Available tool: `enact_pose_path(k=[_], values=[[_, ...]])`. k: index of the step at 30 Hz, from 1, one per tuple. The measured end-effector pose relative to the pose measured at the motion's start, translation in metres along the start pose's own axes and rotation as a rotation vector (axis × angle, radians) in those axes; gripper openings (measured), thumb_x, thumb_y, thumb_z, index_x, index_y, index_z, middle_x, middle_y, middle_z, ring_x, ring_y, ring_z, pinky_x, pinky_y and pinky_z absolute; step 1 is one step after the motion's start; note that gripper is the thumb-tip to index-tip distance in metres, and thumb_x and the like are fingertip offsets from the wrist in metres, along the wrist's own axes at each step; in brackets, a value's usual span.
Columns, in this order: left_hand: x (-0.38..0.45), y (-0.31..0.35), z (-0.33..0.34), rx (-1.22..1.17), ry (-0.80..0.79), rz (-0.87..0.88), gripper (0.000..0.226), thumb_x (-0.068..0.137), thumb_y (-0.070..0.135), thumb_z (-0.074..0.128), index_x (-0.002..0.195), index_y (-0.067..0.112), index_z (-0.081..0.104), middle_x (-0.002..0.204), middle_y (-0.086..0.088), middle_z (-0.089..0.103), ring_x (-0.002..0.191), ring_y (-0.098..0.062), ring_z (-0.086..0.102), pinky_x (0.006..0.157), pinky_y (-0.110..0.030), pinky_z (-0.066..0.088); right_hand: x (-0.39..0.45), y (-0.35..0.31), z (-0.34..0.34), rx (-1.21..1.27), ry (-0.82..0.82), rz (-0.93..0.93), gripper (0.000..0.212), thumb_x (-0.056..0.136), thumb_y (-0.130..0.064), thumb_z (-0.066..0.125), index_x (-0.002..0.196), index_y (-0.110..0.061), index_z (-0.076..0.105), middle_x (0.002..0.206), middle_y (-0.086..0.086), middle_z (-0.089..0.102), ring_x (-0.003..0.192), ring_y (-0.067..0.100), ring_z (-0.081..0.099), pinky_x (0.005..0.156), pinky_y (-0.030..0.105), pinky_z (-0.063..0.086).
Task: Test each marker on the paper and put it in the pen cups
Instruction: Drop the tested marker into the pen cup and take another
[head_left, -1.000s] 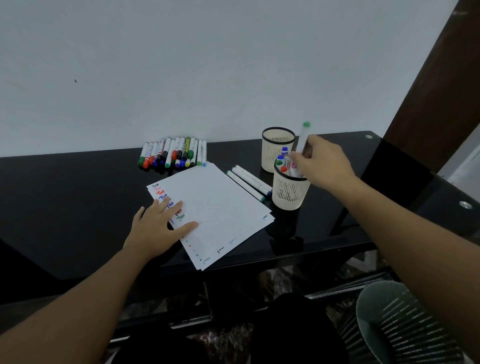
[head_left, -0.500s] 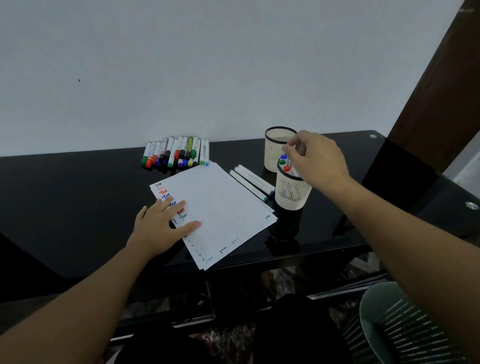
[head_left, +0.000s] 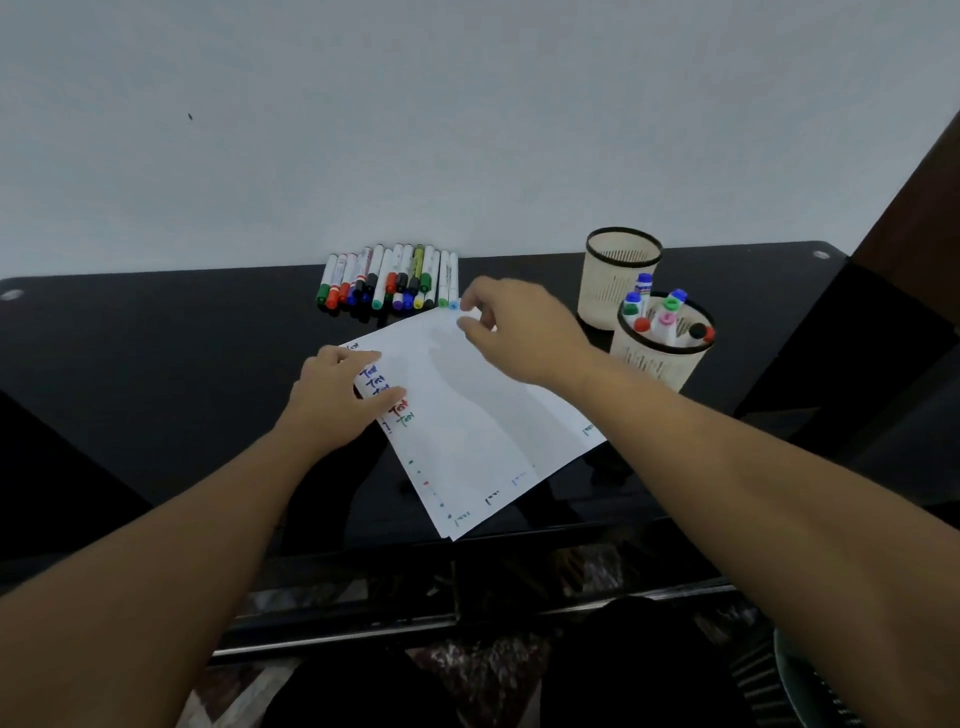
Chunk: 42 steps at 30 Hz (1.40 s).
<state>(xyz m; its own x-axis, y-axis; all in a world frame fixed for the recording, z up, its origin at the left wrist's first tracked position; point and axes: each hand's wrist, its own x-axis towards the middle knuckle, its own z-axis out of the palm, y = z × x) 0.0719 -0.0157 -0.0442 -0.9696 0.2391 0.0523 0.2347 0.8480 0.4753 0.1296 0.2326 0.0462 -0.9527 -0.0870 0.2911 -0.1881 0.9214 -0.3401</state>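
right hand (head_left: 519, 332) reaching above the paper (head_left: 467, 415), left hand (head_left: 337, 400) pressing it flat

right fingers loosely curled, empty, near the marker row (head_left: 389, 280); filled pen cup (head_left: 662, 338) to its right on the desk (head_left: 156, 364).

A glossy black glass-topped table (head_left: 156, 364) carries white paper sheets (head_left: 467, 415) under both hands. A row of capped markers (head_left: 387, 278) lies beyond the left hand. Two cream mesh pen cups (head_left: 621, 275) stand right of the right hand, apparently touching.

paper (head_left: 467, 415) scribbles unreadable, bin (head_left: 810, 675) cropped
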Motion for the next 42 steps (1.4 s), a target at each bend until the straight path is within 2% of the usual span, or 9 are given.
enact_pose_path(k=[5, 11, 16, 19, 23, 28, 34, 38, 42], values=[[0.0, -0.009, 0.012, 0.069, 0.072, 0.045, 0.085, 0.077, 0.085, 0.043, 0.142, 0.033, 0.057, 0.144, 0.003, 0.045, 0.131, -0.024, 0.033, 0.113, -0.047, 0.034, 0.022, 0.026, 0.042, 0.018, -0.11, 0.139, 0.033, 0.105, -0.034, 0.051, 0.137, -0.027, 0.057, 0.125, 0.003, 0.063, 0.104, 0.021, 0.063, 0.09, 0.04, 0.056], [0.002, -0.015, 0.019, 0.026, 0.133, 0.07, 0.089, 0.071, 0.088, 0.038, 0.137, 0.033, 0.062, 0.141, 0.006, 0.047, 0.126, -0.018, 0.034, 0.112, -0.046, 0.034, 0.061, 0.055, 0.069, -0.132, -0.174, 0.176, 0.043, 0.106, -0.019, 0.046, 0.146, -0.033, 0.048, 0.13, 0.007, 0.054, 0.11, 0.027, 0.056, 0.088, 0.038, 0.052], [0.009, -0.017, 0.02, 0.014, 0.144, 0.076, 0.077, 0.077, 0.083, 0.052, 0.137, 0.035, 0.061, 0.14, 0.009, 0.045, 0.125, -0.014, 0.032, 0.112, -0.042, 0.031, 0.099, 0.057, 0.085, -0.315, -0.196, 0.064, 0.054, 0.099, -0.011, 0.048, 0.146, -0.038, 0.044, 0.121, 0.007, 0.05, 0.102, 0.025, 0.049, 0.078, 0.037, 0.039], [0.01, -0.022, 0.022, 0.006, 0.156, 0.079, 0.069, 0.081, 0.077, 0.059, 0.138, 0.036, 0.06, 0.141, 0.01, 0.044, 0.124, -0.013, 0.031, 0.112, -0.039, 0.029, 0.111, 0.057, 0.093, -0.364, -0.207, 0.009, 0.057, 0.096, -0.006, 0.046, 0.145, -0.035, 0.046, 0.123, 0.007, 0.053, 0.106, 0.026, 0.05, 0.08, 0.038, 0.035], [0.01, -0.021, 0.022, -0.012, 0.149, 0.076, 0.074, 0.078, 0.079, 0.054, 0.138, 0.037, 0.061, 0.14, 0.01, 0.043, 0.123, -0.011, 0.03, 0.111, -0.037, 0.028, 0.116, 0.06, 0.098, -0.38, -0.203, -0.034, 0.051, 0.098, -0.008, 0.044, 0.143, -0.031, 0.049, 0.122, 0.004, 0.057, 0.102, 0.024, 0.049, 0.084, 0.037, 0.033], [0.011, -0.022, 0.021, -0.009, 0.14, 0.073, 0.071, 0.08, 0.078, 0.057, 0.139, 0.038, 0.059, 0.14, 0.011, 0.041, 0.125, -0.012, 0.031, 0.113, -0.04, 0.03, 0.116, 0.066, 0.096, -0.384, -0.167, -0.127, 0.035, 0.102, -0.014, 0.045, 0.129, -0.033, 0.056, 0.102, -0.004, 0.054, 0.092, 0.018, 0.046, 0.082, 0.033, 0.032], [0.011, -0.02, 0.021, -0.014, 0.144, 0.065, 0.067, 0.083, 0.073, 0.061, 0.139, 0.037, 0.059, 0.14, 0.012, 0.041, 0.125, -0.011, 0.03, 0.113, -0.038, 0.029, 0.116, 0.067, 0.093, -0.47, -0.175, -0.175, 0.056, 0.095, -0.004, 0.053, 0.141, -0.037, 0.051, 0.118, 0.002, 0.048, 0.099, 0.019, 0.042, 0.092, 0.036, 0.039], [0.012, -0.021, 0.02, -0.02, 0.141, 0.06, 0.068, 0.082, 0.074, 0.061, 0.139, 0.037, 0.059, 0.139, 0.012, 0.041, 0.124, -0.01, 0.03, 0.112, -0.038, 0.03, 0.119, 0.064, 0.093, -0.507, -0.207, -0.204, 0.049, 0.097, -0.003, 0.055, 0.138, -0.03, 0.054, 0.119, 0.004, 0.051, 0.089, 0.018, 0.044, 0.079, 0.032, 0.035], [0.013, -0.022, 0.021, -0.031, 0.144, 0.062, 0.069, 0.08, 0.075, 0.062, 0.138, 0.038, 0.06, 0.138, 0.013, 0.041, 0.124, -0.009, 0.03, 0.111, -0.038, 0.032, 0.116, 0.066, 0.097, -0.529, -0.095, -0.345, 0.038, 0.096, -0.009, 0.063, 0.131, -0.024, 0.061, 0.111, 0.005, 0.054, 0.089, 0.024, 0.052, 0.072, 0.034, 0.035]])
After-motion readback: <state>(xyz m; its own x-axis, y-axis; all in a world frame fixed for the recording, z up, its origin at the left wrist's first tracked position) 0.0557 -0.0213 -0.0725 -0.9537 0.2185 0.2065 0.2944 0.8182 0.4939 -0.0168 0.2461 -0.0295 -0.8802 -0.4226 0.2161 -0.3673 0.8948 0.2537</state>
